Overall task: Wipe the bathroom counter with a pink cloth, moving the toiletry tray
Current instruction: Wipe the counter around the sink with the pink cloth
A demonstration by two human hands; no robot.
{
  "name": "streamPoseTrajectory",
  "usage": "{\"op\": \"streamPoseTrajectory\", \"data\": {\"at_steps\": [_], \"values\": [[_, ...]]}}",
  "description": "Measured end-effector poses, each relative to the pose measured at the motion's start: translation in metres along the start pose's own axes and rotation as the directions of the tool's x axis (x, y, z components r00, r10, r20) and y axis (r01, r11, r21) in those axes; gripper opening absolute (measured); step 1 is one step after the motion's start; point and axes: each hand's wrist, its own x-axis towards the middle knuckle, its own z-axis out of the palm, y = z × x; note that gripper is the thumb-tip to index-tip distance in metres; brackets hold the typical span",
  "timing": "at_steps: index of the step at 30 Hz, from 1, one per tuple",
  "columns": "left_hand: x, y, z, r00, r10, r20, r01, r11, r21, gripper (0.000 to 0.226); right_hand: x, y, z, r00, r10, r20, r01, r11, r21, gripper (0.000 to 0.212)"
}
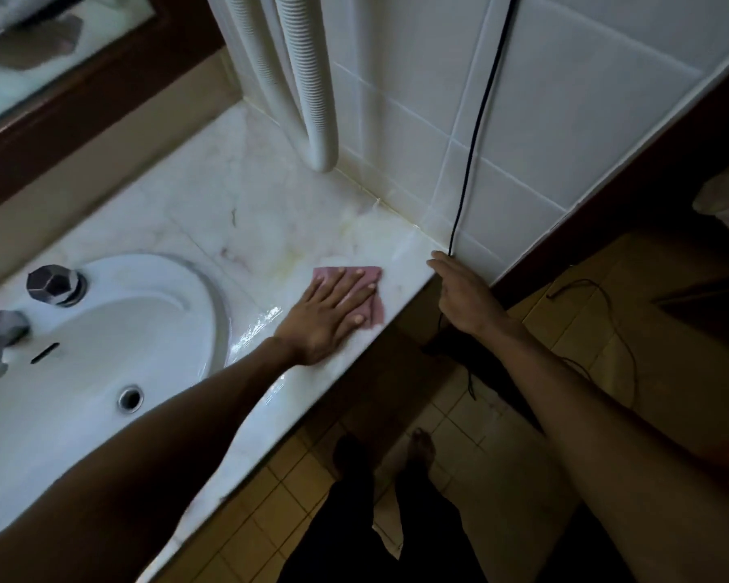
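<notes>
A person's left hand (pixel 327 315) presses a pink cloth (pixel 373 294) flat on the marble tabletop (pixel 236 212) beside the sink (pixel 102 330).

Fingers spread, the left hand pins the cloth near the tabletop's front edge, just right of the basin. The right hand (pixel 466 294), fingers loosely extended and gripping nothing, rests at the tabletop's corner where a black cable (pixel 476 132) runs down the white tiled wall (pixel 565 98). Two corrugated hoses (pixel 308 77) hang behind.

Glossy marble counter (pixel 245 212), soft cloth (pixel 375 307)
</notes>
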Motion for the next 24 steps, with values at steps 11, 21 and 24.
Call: {"op": "streamPoseTrajectory", "data": {"at_steps": [11, 21, 24], "values": [[0.143, 0.056, -0.023, 0.891, -0.453, -0.023, 0.435, 0.869, -0.236, 0.063, -0.009, 0.029, -0.006, 0.995, -0.096, 0.025, 0.098, 0.992, -0.080, 0.056], [0.085, -0.002, -0.019, 0.970, -0.230, -0.083, 0.224, 0.972, -0.073, 0.061, -0.004, 0.031, -0.013, 0.992, -0.103, 0.077, 0.107, 0.993, -0.044, 0.058], [0.116, 0.030, -0.019, 0.904, -0.423, -0.063, 0.410, 0.898, -0.160, 0.061, -0.006, 0.028, -0.013, 0.994, -0.097, 0.040, 0.098, 0.995, -0.027, 0.056]]}}
